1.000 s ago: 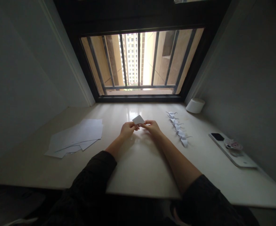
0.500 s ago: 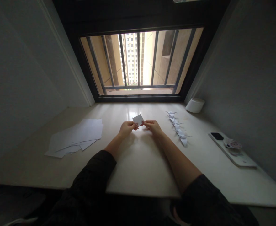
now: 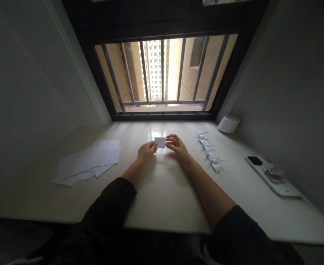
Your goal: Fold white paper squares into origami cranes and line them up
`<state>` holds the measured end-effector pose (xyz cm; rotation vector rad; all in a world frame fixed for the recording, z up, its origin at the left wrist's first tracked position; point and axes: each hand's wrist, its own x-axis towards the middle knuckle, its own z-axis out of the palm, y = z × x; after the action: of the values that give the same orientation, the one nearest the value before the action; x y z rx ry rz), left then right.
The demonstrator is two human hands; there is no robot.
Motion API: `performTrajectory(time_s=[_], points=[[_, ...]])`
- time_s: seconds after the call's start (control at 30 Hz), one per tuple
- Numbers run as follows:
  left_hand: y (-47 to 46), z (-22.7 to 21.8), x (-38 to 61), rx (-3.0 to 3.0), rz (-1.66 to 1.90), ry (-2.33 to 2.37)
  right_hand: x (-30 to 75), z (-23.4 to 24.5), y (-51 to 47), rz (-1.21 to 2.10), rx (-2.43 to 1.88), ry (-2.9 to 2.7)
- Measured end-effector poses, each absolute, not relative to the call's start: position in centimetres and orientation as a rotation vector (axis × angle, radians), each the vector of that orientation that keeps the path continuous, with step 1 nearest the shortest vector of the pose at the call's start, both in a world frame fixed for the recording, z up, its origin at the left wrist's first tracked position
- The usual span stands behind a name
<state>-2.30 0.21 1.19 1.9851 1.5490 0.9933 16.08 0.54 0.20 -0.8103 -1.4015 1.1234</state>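
A small folded square of white paper [image 3: 159, 142] is held up over the middle of the white sill, its edges nearly level. My left hand [image 3: 147, 151] pinches it at the left edge, thumb in front. At the right edge, my right hand [image 3: 178, 146] has its fingers spread, with the tips beside the paper; whether they touch it I cannot tell. Several folded paper cranes [image 3: 207, 150] stand in a row to the right of my right hand. Loose white paper sheets [image 3: 90, 158] lie in an overlapping pile to the left of my left hand.
On the right lies a white phone [image 3: 282, 186] with a round grip on its back. A white cylindrical object [image 3: 228, 124] sits at the far right corner by the wall. Behind the sill [image 3: 167, 198] is a dark-framed window [image 3: 162, 116] with bars outside.
The folded paper has turned from a tilted diamond to nearly level. My right hand has loosened from its pinch and its fingers have spread, while my left hand keeps hold.
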Motion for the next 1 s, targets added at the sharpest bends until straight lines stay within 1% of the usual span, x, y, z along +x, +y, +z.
performTrajectory(time_s=[0.1, 0.17, 0.4, 0.5, 0.67, 1.0], points=[[0.0, 1.3, -2.5, 2.131, 0.967, 1.606, 16.1, 0.9, 0.0, 1.232, -0.802, -1.485], [0.0, 1.1, -2.5, 2.096, 1.024, 1.595, 16.1, 0.9, -0.2, 1.283, -0.835, -1.489], [0.9, 0.5, -1.9, 1.553, 1.23, 1.297, 15.6, -0.3, 0.5, 1.291, -0.846, -1.331], [0.9, 0.6, -1.6, 1.451, 1.27, 1.152, 15.5, -0.5, 0.7, 1.284, -0.832, -1.255], [0.6, 0.8, -1.3, 1.603, 1.297, 0.965, 15.7, -0.4, 0.7, 1.25, -0.839, -1.195], [0.6, 0.8, -1.6, 1.682, 1.325, 1.039, 15.6, -0.2, 0.5, 1.223, -0.873, -1.222]])
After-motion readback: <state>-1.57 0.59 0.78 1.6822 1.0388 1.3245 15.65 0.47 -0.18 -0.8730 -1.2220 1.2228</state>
